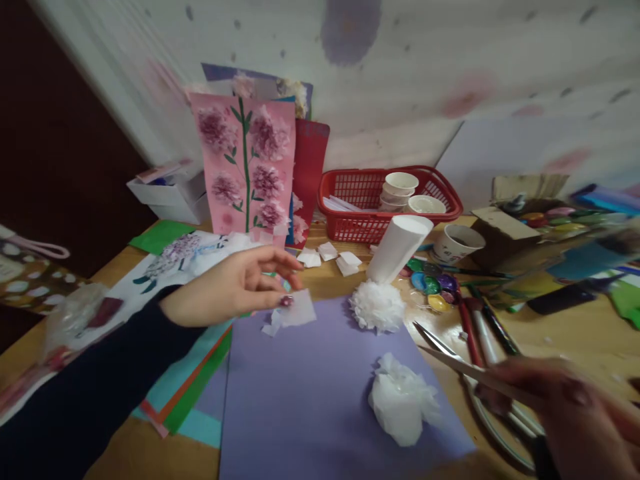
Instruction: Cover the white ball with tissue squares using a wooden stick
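Observation:
My left hand (250, 283) is over the top left of a purple sheet (300, 393), thumb and fingertips apart. By its thumb lies a small white paper square (300, 309), with a smaller scrap (272, 324) beside it; whether the thumb touches the square is unclear. At the lower right my right hand (560, 400), blurred, is closed around scissors (445, 350), whose blades point left and stand slightly apart. A fluffy white paper ball (379, 307) sits at the sheet's upper right edge, and a crumpled white bundle (403, 400) lies lower on the sheet.
Behind stand a paper roll (400, 248), a red basket (353, 230) with cups, and a pink flower picture (245, 167). Paper squares (349, 263) lie before the basket. Right are a paint palette (435, 285), a cup (457, 245) and brushes (493, 327). Colored sheets (200, 380) lie left.

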Action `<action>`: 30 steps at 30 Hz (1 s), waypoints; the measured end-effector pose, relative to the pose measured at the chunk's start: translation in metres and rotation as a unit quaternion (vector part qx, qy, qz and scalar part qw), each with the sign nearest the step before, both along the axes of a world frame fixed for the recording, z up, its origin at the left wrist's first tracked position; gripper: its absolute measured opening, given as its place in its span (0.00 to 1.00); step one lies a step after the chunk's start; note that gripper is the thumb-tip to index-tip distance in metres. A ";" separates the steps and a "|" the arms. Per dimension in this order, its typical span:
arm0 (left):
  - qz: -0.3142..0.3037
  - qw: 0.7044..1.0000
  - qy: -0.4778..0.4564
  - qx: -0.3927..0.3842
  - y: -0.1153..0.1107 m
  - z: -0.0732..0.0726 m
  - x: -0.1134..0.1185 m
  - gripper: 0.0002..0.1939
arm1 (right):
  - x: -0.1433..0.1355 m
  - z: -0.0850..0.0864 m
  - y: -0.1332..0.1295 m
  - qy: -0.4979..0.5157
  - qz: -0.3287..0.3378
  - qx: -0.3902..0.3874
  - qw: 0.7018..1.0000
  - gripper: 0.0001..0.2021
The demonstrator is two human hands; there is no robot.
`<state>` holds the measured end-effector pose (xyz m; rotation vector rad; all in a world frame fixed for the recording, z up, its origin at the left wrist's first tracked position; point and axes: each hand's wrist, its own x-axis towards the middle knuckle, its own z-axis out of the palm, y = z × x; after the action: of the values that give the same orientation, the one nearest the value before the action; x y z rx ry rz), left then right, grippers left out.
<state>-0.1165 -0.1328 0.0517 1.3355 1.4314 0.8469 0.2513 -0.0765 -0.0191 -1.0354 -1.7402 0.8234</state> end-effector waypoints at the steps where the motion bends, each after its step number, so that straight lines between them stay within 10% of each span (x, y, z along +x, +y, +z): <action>1: -0.031 0.999 -0.041 0.003 0.007 -0.001 0.014 0.19 | -0.012 0.010 -0.003 0.006 0.008 -0.043 0.999 0.17; 9: -0.076 0.985 -0.154 -0.031 0.039 -0.037 0.086 0.21 | -0.054 0.013 -0.010 0.086 0.114 -0.162 0.976 0.23; 30: -0.134 0.978 -0.132 -0.095 0.031 -0.056 0.097 0.19 | -0.042 0.003 -0.006 0.085 0.124 -0.185 0.971 0.22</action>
<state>-0.0191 -0.1019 -0.0040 1.1890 1.0698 0.6633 0.2097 -0.0824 -0.0166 -0.9619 -1.6224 1.3960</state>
